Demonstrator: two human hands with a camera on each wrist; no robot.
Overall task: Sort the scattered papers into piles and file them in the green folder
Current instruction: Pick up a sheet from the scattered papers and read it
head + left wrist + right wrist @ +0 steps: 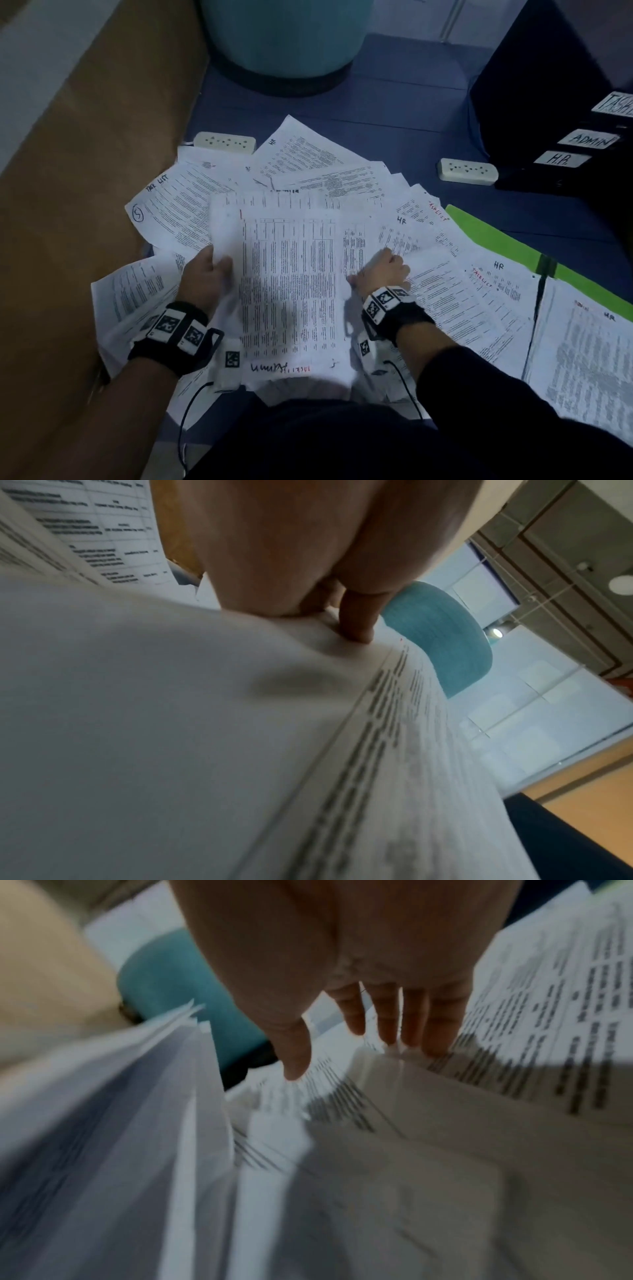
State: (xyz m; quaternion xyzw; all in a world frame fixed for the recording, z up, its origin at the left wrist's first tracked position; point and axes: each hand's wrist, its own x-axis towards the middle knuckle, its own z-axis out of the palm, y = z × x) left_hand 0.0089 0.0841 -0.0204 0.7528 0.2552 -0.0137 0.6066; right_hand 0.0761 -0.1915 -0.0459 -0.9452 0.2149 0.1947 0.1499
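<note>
Printed papers (pixel 318 164) lie fanned across the blue floor, some marked HR or TASK LIST. My left hand (pixel 205 274) grips the left edge of a stack of papers (pixel 291 291) held in front of me, thumb on top; the left wrist view shows the thumb (pixel 356 620) pressing that stack (pixel 171 723). My right hand (pixel 382 269) is at the stack's right edge. In the right wrist view, the right hand (pixel 342 1053) has straight fingers (pixel 411 1026), their tips touching a loose sheet (pixel 514 1001). The green folder (pixel 496 240) lies open at the right.
Two white power strips (pixel 224 142) (pixel 467 171) lie behind the papers. A teal round stool (pixel 284 37) stands at the back. Black binders labelled ADMIN (pixel 587 140) and H.R. stand at the far right. A brown panel (pixel 68 205) runs along the left.
</note>
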